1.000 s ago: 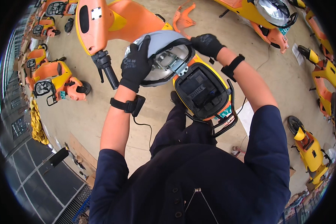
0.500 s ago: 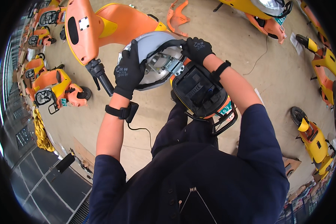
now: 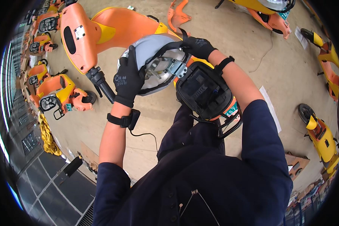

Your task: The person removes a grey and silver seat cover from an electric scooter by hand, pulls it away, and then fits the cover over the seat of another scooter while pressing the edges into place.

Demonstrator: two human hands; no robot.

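Both my hands wear black work gloves. Between them is a scooter seat, tipped up so its underside with a metal hinge [image 3: 176, 69] faces me. A grey seat cover [image 3: 148, 46] with a black edge band is wrapped around it. My left hand [image 3: 130, 80] grips the seat's left side, thumb and fingers pressed on the cover. At the far right corner my right hand [image 3: 199, 48] is closed on the cover's black edge, and a loose black strip sticks up beside it. Under the seat lies the orange and yellow scooter [image 3: 126, 24], its black storage box [image 3: 202, 90] uncovered.
The handlebar grip [image 3: 103, 86] reaches close to my left wrist. An orange body panel [image 3: 178, 16] lies on the floor beyond the scooter. More scooters [image 3: 58, 90] stand at the left, and others, such as a yellow one [image 3: 322, 139], at the right. Yellow cloth [image 3: 49, 135] lies left.
My right hand has shifted slightly on the cover's edge, and a black strip now stands up by its fingers. My left hand keeps its hold. The whole view has moved a little.
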